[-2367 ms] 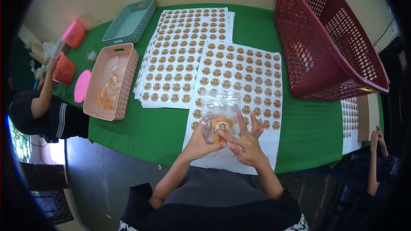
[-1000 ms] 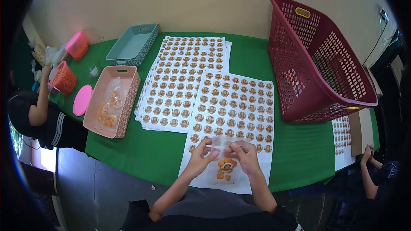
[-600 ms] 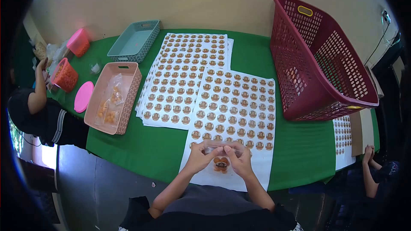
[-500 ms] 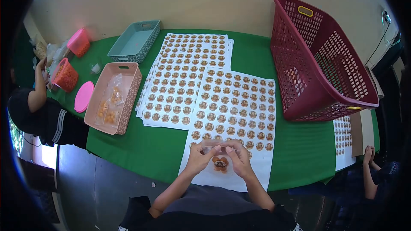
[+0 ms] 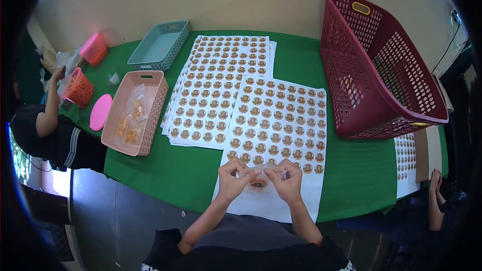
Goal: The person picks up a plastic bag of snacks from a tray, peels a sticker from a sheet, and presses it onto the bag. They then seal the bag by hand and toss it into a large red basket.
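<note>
A clear plastic bag (image 5: 259, 189) with a round brown label and orange-brown pieces inside hangs between my two hands, over the lower part of a sticker sheet (image 5: 305, 195). My left hand (image 5: 232, 179) pinches the bag's top edge on one side. On the other side my right hand (image 5: 286, 180) grips the same edge, thumb and fingers pressed together. Both thumbs come close to each other at the middle of the edge. The bag's contents look blurred through the plastic.
A stack of sticker sheets (image 5: 201, 95) lies behind. To the left stand a pink basket (image 5: 111, 120) holding filled bags, a teal basket (image 5: 173, 45), orange-filled tubs (image 5: 79, 90) and a pink lid (image 5: 101, 112). A tall maroon basket (image 5: 361, 85) stands right. Other people are at both sides.
My hands have spread slightly apart along the bag's top edge. The bag has tilted, so its label and contents show less clearly. The whole view has shifted a little.
</note>
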